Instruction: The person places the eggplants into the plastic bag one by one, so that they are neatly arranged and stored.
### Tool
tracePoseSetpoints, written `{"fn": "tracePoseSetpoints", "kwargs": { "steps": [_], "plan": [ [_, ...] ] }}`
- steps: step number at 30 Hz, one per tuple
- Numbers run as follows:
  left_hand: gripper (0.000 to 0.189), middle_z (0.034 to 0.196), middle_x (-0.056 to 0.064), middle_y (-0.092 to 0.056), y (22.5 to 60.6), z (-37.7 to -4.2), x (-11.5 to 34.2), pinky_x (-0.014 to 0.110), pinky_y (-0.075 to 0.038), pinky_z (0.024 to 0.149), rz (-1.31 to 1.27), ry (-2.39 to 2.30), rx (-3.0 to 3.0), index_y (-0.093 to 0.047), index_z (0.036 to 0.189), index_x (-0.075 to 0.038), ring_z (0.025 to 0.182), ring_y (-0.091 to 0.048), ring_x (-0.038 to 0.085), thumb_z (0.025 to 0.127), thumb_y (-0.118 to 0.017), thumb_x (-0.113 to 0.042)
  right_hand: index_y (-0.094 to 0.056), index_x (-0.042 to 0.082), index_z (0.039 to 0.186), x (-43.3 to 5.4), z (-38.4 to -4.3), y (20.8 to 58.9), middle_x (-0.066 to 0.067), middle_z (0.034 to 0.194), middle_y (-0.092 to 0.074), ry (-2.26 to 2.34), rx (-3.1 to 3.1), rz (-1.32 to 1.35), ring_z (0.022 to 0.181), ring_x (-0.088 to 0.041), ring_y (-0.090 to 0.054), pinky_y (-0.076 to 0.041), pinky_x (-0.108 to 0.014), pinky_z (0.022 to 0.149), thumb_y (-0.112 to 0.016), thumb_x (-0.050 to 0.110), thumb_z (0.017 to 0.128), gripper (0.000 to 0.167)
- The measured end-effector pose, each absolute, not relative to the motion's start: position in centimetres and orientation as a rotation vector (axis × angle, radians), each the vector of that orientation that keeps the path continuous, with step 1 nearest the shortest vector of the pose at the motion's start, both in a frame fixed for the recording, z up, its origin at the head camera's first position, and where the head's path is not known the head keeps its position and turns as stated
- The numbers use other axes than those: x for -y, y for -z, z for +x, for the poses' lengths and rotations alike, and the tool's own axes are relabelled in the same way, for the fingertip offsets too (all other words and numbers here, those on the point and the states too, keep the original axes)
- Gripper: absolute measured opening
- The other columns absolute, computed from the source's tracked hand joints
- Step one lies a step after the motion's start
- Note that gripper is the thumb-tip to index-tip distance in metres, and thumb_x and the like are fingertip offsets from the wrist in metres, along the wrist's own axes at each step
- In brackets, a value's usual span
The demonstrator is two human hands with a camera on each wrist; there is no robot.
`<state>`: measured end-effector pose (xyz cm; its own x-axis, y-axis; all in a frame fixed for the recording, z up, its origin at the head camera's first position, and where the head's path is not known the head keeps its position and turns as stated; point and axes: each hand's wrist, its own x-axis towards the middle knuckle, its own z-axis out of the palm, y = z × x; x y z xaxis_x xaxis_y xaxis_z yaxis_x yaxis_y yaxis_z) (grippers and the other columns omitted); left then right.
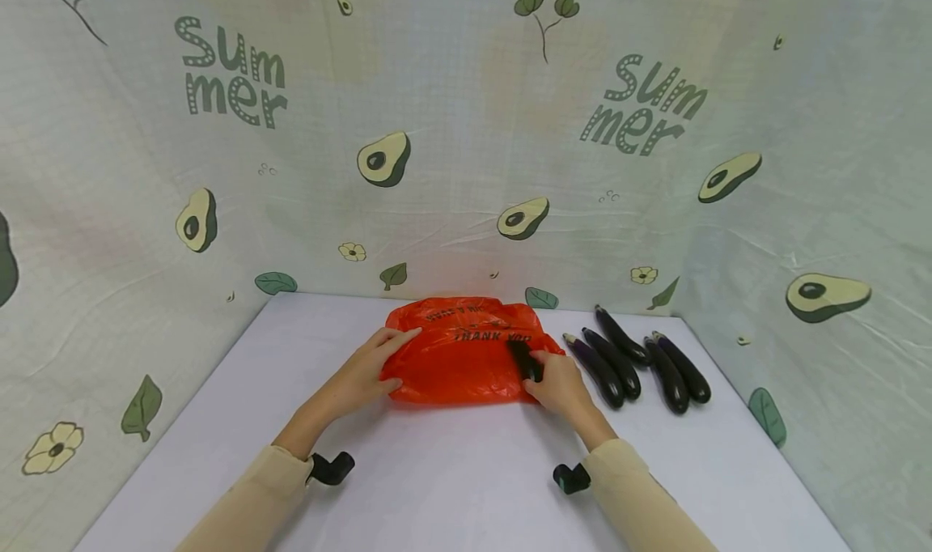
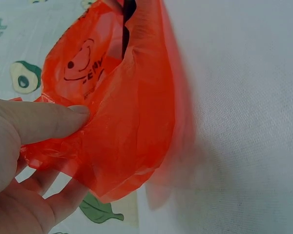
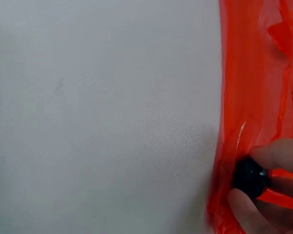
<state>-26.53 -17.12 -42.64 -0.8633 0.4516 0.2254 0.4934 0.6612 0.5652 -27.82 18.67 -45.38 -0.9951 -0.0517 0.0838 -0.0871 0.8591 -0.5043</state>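
A red plastic bag (image 1: 451, 374) with black "THANK YOU" print lies on its side on the table. My left hand (image 1: 364, 378) pinches its left part, the thumb (image 2: 63, 119) on the film and the other fingers behind it. My right hand (image 1: 562, 386) grips a dark eggplant (image 1: 523, 358) by its rounded end, at the bag's right side. In the right wrist view the glossy end of this eggplant (image 3: 249, 178) shows between thumb and fingers, with red film around it. Part of the eggplant's length overlaps the bag. The left wrist view shows the bag's mouth gaping, with something dark inside.
Several more eggplants (image 1: 597, 372) lie on the white table (image 1: 466, 479) to the right of the bag, close to my right hand. A printed cloth (image 1: 451, 91) with avocados and "summer" lettering hangs behind and along both sides of the table.
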Motion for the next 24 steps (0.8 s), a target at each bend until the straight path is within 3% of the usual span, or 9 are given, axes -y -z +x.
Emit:
{"fn": "tracePoseSetpoints", "kwargs": {
  "steps": [24],
  "plan": [
    [0.088, 0.145, 0.009, -0.048, 42.73, -26.61, 16.75, 0.047, -0.06, 0.1, -0.766, 1.006, 2.838, -0.042, 0.164, -0.022, 0.135, -0.05, 0.032, 0.089, -0.083, 0.001, -0.067, -0.004, 0.138, -18.76, -28.19, 45.89, -0.022, 0.128, -0.072, -0.835, 2.853, 0.047, 0.115, -0.038, -0.069, -0.056, -0.055, 0.104, -0.086, 0.016, 0.092, 0.054]
  ]
}}
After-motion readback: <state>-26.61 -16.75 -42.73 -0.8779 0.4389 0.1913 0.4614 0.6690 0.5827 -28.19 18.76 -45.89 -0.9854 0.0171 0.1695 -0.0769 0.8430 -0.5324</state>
